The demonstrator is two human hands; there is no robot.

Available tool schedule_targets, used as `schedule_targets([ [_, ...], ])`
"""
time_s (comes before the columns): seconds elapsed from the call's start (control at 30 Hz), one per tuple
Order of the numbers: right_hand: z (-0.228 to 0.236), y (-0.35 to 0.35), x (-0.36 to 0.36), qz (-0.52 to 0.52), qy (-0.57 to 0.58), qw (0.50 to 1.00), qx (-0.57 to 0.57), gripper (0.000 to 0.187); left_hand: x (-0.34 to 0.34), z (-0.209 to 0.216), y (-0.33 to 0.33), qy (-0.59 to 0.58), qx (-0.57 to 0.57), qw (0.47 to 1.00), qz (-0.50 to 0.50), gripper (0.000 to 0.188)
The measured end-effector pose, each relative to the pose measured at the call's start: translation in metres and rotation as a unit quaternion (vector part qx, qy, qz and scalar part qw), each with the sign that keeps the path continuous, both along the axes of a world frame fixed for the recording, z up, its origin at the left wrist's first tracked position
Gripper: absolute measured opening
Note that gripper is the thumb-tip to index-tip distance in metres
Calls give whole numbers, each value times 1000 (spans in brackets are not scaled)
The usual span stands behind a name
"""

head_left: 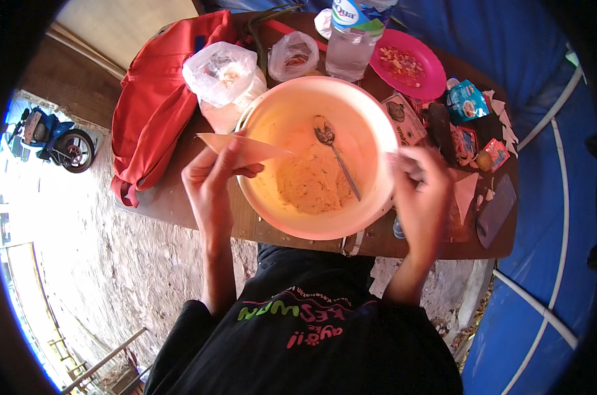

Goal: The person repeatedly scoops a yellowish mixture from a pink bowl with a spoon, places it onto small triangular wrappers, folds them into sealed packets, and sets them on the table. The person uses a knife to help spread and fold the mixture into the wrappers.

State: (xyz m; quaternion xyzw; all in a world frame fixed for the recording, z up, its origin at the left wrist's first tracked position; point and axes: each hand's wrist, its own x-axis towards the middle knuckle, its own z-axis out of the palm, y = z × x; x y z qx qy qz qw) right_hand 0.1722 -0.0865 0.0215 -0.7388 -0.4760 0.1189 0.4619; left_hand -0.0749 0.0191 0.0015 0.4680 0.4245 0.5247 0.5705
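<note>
In the left hand (209, 172), 1 thin, cream, triangular sheet (247, 151) is being pinched over the left rim of a round, pale plastic bowl (272, 117). Near the right rim, the blurred right hand (422, 192) is being held; its grasp cannot be told. Inside, a lumpy, yellowish mixture (305, 184) is being overlapped by 1 metal spoon (338, 158).

Thin pale sheet (253, 151), pointed corners, over round bowl's (292, 108) left rim.
</note>
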Motion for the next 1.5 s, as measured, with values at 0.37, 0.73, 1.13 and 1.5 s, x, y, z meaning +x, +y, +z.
schedule_targets([
  [0.37, -76, -74, 50, -167, 60, 970, -169, 35, 10, -23, 7, -41, 13, 998, 47, 32],
  [0.73, 45, -42, 14, 75, 117, 986, -89, 29, 20, -34, 8, -53, 55, 993, 88, 30],
  [1.13, 40, 57, -23, 369, -140, 862, -319, 24, 23, -36, 6, -48, 90, 991, 89, 28],
  [1.5, 46, 47, -23, 420, -183, 818, -349, 21, 31, -37, 7, 76, 117, 981, 134, 21],
])
